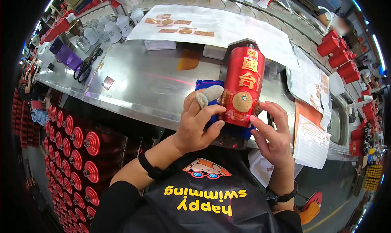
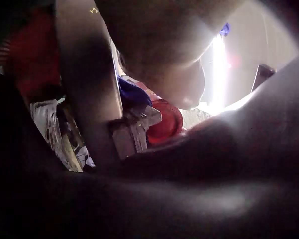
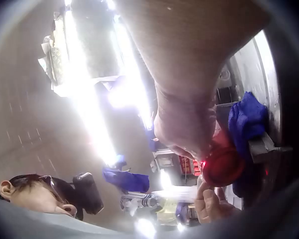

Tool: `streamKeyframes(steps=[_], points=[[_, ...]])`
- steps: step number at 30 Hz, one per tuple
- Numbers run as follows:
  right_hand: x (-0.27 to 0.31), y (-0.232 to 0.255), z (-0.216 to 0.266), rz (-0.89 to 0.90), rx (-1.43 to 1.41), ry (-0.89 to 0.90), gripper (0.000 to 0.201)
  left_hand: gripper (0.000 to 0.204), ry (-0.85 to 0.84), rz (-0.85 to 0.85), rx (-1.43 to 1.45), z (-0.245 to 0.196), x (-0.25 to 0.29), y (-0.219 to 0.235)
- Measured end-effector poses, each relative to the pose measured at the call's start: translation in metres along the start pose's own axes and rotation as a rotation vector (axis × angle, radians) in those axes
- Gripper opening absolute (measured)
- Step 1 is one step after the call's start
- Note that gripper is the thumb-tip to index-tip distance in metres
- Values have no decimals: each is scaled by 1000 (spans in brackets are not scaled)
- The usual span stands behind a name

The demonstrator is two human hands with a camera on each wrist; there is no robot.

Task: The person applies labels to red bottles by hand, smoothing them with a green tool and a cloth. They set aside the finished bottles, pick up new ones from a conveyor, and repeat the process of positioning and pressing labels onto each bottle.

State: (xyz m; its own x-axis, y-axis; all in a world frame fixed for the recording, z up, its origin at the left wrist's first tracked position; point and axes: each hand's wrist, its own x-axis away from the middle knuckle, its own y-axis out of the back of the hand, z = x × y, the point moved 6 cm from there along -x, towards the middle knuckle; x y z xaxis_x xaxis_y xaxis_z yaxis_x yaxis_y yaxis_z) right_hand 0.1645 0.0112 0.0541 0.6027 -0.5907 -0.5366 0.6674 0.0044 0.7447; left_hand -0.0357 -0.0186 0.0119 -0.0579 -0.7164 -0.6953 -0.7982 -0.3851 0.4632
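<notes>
A red bottle (image 1: pixel 244 64) with gold characters lies on a holder with blue cloth (image 1: pixel 203 84), its base toward the person. Across its lower part sits a gold label with a round medallion (image 1: pixel 242 101) and a side piece at each end. My left hand (image 1: pixel 197 121), two fingers in whitish finger covers (image 1: pixel 209 94), touches the label's left end with fingertips. At the right end, the fingertips of my right hand (image 1: pixel 275 133) rest against label and bottle. The bottle's round red base (image 3: pixel 222 167) faces the right wrist view; the left wrist view is mostly dark, showing a red base (image 2: pixel 164 122).
Sheets of gold labels (image 1: pixel 179 27) lie behind the bottle, with more papers (image 1: pixel 311 141) at right. Scissors (image 1: pixel 87 64) and a purple bottle (image 1: pixel 65 56) stand at left. Rows of red bottles (image 1: pixel 77 159) fill the lower left. An amber sheet (image 1: pixel 188 60) lies on the metal table.
</notes>
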Motion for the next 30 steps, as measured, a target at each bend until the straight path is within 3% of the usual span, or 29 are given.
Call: streamKeyframes(steps=[4,7,13,22,30], points=[[1,0,0,-5,-9,-2,42,18,98,-4,82,-1,-9,-6],[1,0,0,-6,-10,-12,42,14,67,-3,105,-6,-13,-7],[1,0,0,-9,0,-2,42,14,-29,-54,112,-10,-18,-2],[1,-1,-1,-10,4,11,46,19,42,63,146,-6,-14,-9],[2,-1,-1,-13,-8,3,46,23,-45,15,152,-8,-23,-11]])
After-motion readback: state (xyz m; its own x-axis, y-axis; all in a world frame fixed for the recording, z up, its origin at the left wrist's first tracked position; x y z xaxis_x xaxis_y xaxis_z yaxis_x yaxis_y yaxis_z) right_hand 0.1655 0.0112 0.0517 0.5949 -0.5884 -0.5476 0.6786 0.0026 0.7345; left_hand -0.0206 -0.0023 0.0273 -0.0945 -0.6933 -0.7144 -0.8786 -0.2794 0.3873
